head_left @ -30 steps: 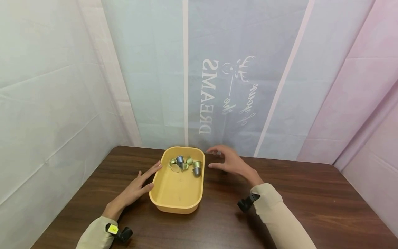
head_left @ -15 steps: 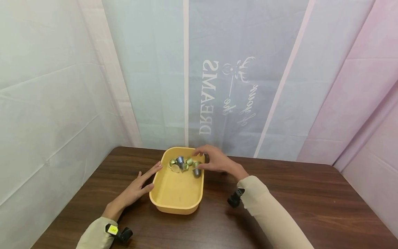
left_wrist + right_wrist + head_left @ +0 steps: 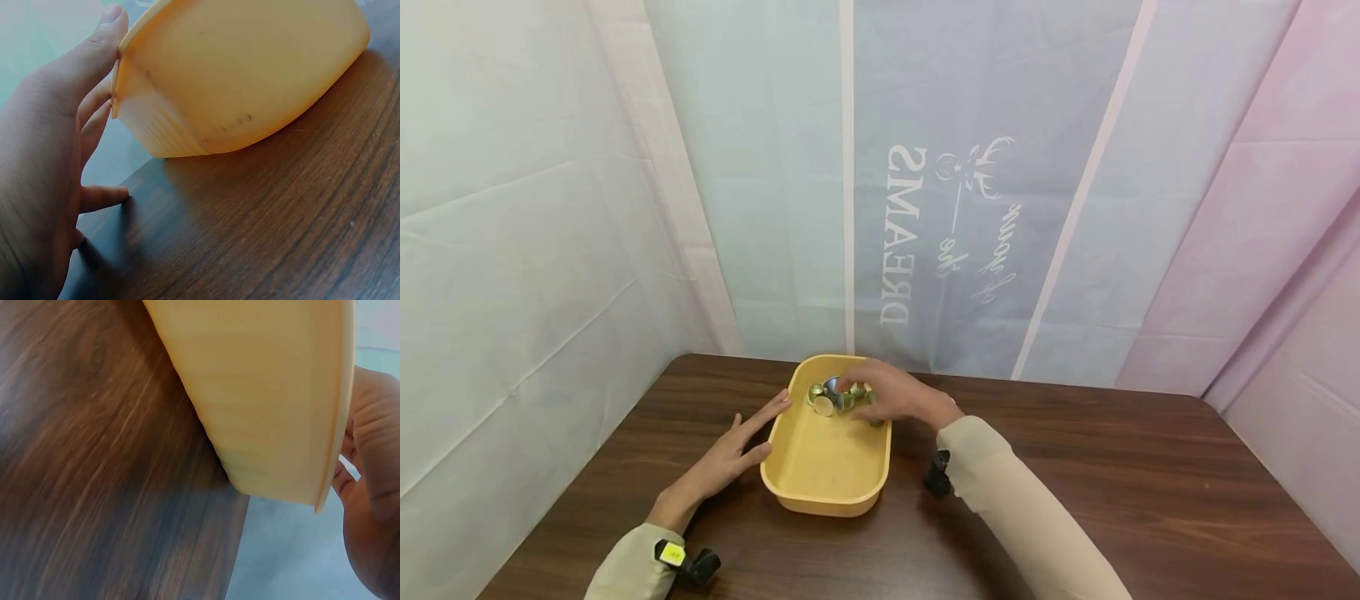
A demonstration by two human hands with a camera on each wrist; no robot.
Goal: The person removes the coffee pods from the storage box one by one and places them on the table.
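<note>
A yellow plastic bin (image 3: 827,462) stands on the table, with several small coffee capsules grouped at its far end. Among them are a blue capsule (image 3: 832,386), a green capsule (image 3: 816,390) and one turned with its pale round lid (image 3: 823,406) up. My left hand (image 3: 722,454) rests its extended fingers against the bin's left rim; in the left wrist view, its thumb (image 3: 111,22) lies at that rim. Reaching over the right wall, my right hand (image 3: 895,393) hangs above the capsules with fingers bent down and spread, covering some of them. The bin's wall (image 3: 269,406) hides its fingertips in the right wrist view.
The dark wood-grain table (image 3: 1097,483) extends to both sides of the bin. Behind it hangs a pale fabric backdrop (image 3: 775,208) with mirrored lettering, and more cloth closes off the left and right sides.
My right hand has moved left from beside the bin, over its right rim and above the capsules. The left hand has stayed at the left rim, and the bin has not moved.
</note>
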